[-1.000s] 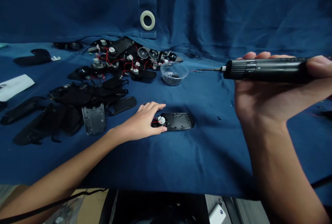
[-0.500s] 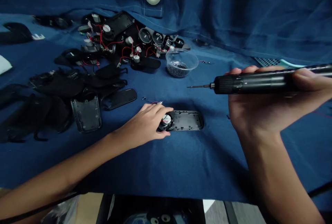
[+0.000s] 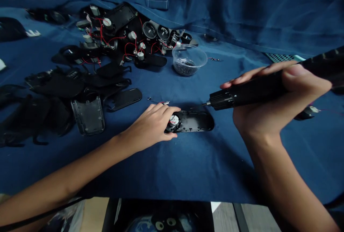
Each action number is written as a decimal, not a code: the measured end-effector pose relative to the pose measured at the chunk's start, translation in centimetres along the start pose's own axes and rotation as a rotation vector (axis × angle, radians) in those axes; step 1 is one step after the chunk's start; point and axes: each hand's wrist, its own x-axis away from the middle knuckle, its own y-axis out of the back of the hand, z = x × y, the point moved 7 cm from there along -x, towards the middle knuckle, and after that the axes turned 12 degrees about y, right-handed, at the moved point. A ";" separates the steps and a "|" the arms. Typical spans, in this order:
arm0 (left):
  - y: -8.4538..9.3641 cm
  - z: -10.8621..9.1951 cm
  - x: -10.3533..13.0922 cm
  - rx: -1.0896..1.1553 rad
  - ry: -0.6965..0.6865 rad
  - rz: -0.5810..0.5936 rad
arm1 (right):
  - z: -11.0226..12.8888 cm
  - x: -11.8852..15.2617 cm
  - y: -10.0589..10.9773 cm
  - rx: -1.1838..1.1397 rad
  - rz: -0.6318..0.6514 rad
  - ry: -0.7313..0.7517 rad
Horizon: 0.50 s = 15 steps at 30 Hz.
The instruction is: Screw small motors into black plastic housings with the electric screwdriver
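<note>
My left hand (image 3: 154,124) grips the left end of a long black plastic housing (image 3: 197,121) lying open side up on the blue cloth. Between its thumb and fingers a round white motor (image 3: 174,119) shows inside the housing. A black electric screwdriver (image 3: 242,90) lies across the palm of my right hand (image 3: 264,106), the thumb over it. Its tip points left and sits above the right part of the housing; whether they touch cannot be made out. Just behind my left hand lies a small part with wires (image 3: 163,102).
A clear plastic bowl (image 3: 189,60) with small dark screws stands behind the housing. Motors with red wires (image 3: 131,45) are heaped at the back left. Black shells (image 3: 56,88) and a grey-black cover (image 3: 88,114) lie at the left. A green perforated tray (image 3: 282,57) is at the back right.
My right hand has moved left and down with the screwdriver, whose tip is now nearer the housing and tilted downward. My left hand keeps its hold. The view has shifted slightly.
</note>
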 end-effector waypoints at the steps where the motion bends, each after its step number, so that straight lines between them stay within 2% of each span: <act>1: 0.0 0.0 0.0 -0.002 -0.003 -0.003 | 0.0 0.1 -0.1 0.025 -0.017 0.001; 5: 0.0 -0.1 0.1 -0.010 -0.014 -0.013 | -0.1 0.8 -0.4 0.075 -0.053 -0.023; 15: -0.2 0.0 0.0 -0.038 -0.050 -0.024 | -1.2 2.9 -0.8 0.158 0.136 -0.062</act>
